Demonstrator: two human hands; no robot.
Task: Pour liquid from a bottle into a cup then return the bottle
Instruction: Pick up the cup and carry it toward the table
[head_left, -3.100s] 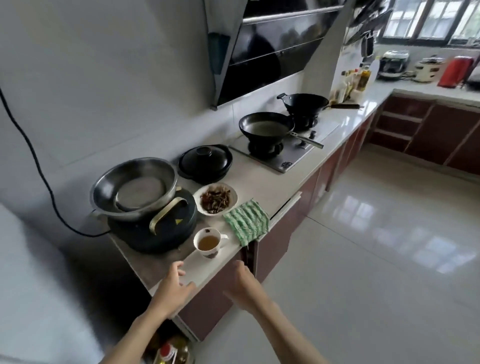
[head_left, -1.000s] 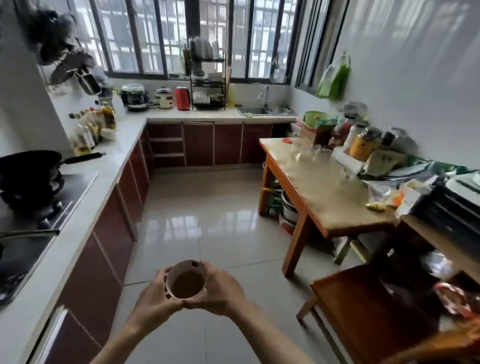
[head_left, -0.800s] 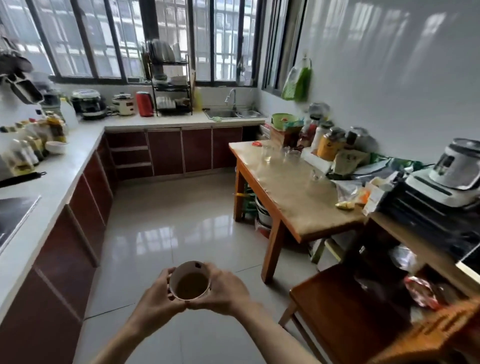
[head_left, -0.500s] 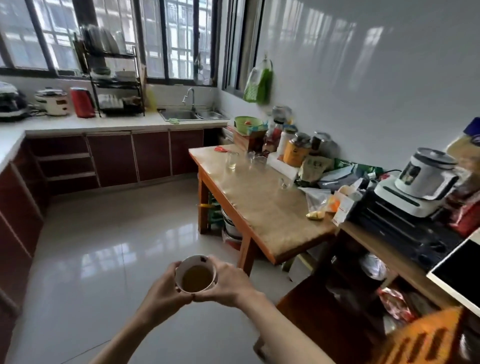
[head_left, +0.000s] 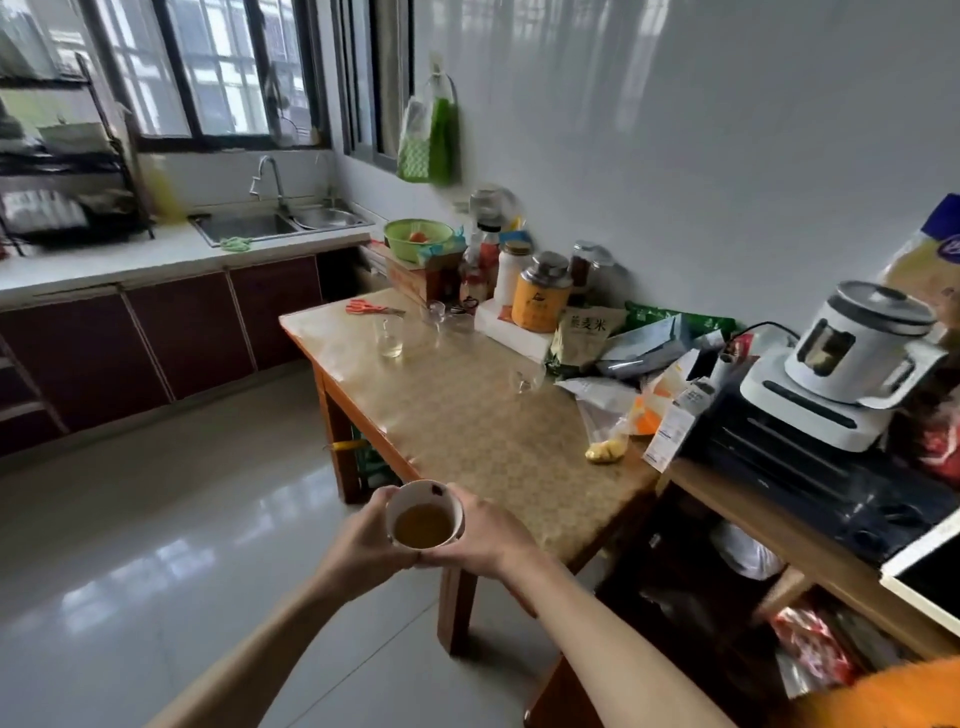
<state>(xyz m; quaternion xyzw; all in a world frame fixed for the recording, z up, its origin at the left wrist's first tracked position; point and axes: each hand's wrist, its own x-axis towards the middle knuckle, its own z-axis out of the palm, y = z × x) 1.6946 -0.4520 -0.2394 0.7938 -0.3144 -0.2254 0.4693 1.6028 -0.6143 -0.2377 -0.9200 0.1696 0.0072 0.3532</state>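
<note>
A white cup (head_left: 427, 496) holding amber-brown liquid is cradled between both my hands, low in the middle of the view. My left hand (head_left: 358, 545) wraps its left side and my right hand (head_left: 483, 535) wraps its right side. I hold the cup upright just off the near corner of a wooden table (head_left: 467, 426), above the floor. Several bottles and jars (head_left: 480, 265) stand at the far side of the table against the wall. The pouring bottle itself cannot be picked out.
On the table are a clear glass (head_left: 389, 338), orange scissors (head_left: 370, 308), an orange tin (head_left: 540, 296), food packets (head_left: 582, 338) and a green bowl (head_left: 418, 238). A white appliance (head_left: 852, 364) sits on a lower shelf at right. A sink (head_left: 249, 226) lies at the back.
The view has swung right and nearer to the wooden table. Both hands still hold the cup level, now at the table's near corner instead of over open floor.
</note>
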